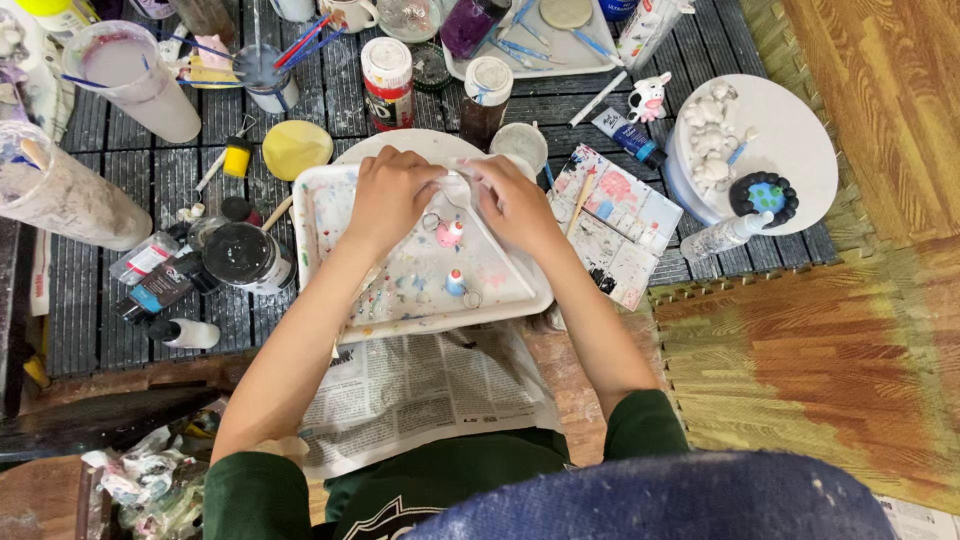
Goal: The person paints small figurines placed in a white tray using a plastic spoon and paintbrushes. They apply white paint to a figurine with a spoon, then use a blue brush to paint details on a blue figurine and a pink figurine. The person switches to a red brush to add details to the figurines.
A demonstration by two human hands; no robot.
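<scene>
My left hand (390, 195) and my right hand (515, 200) meet over a paint-stained white tray (330, 215), and both pinch a small white piece (458, 186) between their fingertips. Just below them, two small painted figurines lie on the tray, a pink and white one (450, 234) and a blue and white one (456, 283), each with a metal ring. What the fingers hide of the white piece cannot be made out.
A paint palette (625, 225) with a brush lies to the right of the tray. Newspaper (420, 385) lies under its near edge. Paint jars (388, 82), cups (135, 80) and tubes (630, 135) crowd the dark slatted mat. A round white board (800, 140) holds small figures at the right.
</scene>
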